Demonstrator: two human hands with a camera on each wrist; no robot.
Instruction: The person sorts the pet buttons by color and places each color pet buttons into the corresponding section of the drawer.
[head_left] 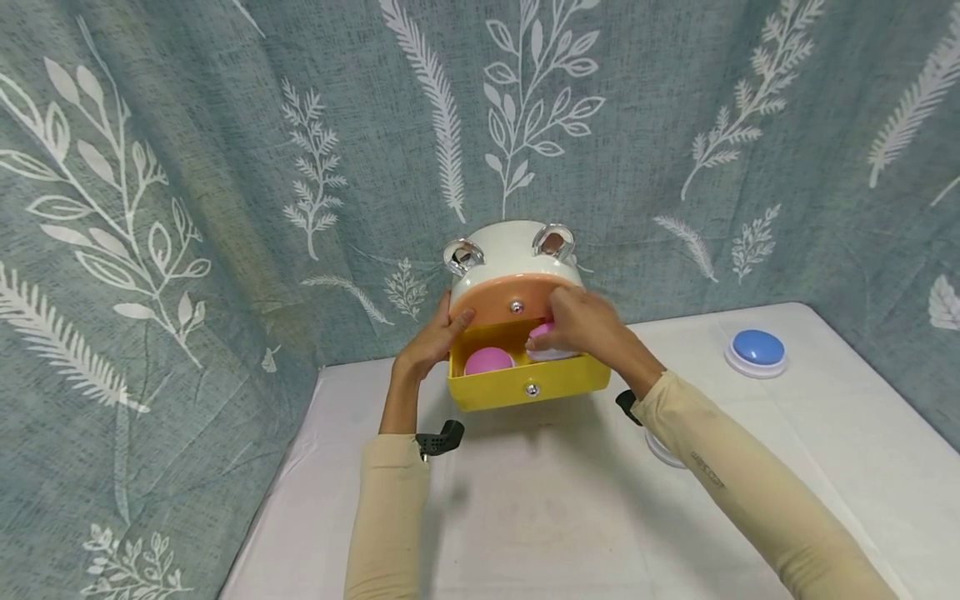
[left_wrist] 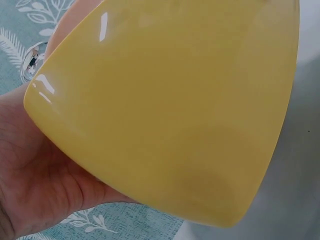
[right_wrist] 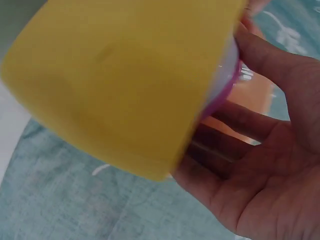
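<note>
The left hand (head_left: 433,340) grips the box (head_left: 502,247) by its left side, thumb bent forward; inside the box's drawer (head_left: 487,392), the half-closed right hand (head_left: 583,321) pinches a pink disc (head_left: 553,355).

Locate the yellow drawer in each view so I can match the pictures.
Head: yellow drawer, just below centre.
Left wrist: yellow drawer fills most of the picture.
Right wrist: yellow drawer at upper left.
Shared landmark: leaf-print curtain, in all three views.
</note>
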